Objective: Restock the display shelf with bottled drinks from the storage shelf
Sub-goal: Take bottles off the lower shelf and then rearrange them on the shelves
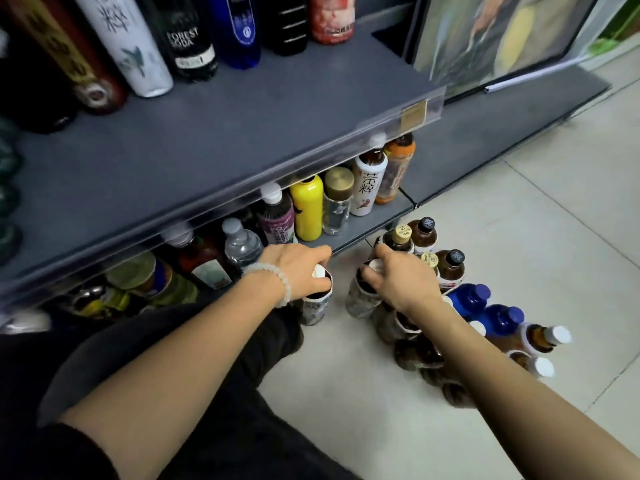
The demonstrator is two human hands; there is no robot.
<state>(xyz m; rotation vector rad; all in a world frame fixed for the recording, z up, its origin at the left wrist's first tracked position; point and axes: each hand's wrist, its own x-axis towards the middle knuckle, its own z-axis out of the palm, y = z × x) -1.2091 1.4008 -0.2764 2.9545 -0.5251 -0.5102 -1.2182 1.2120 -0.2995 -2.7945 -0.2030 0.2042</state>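
On the tiled floor [467, 209] just in front of us, we are gripping two dark bottles by their necks: our left hand [299, 266], with a bead bracelet [273, 282] at the wrist, is curling round the white-capped bottle [317, 299], and our right hand [398, 275] is curling round its neighbour [362, 296]. Both bottles are standing upright, slightly apart. Around our right arm, more bottles are clustering, including two blue ones [485, 306]. Beyond, the bottom shelf [363, 226] is holding a yellow bottle [306, 211] and others, and the grey shelf above [207, 133] is carrying taller bottles.
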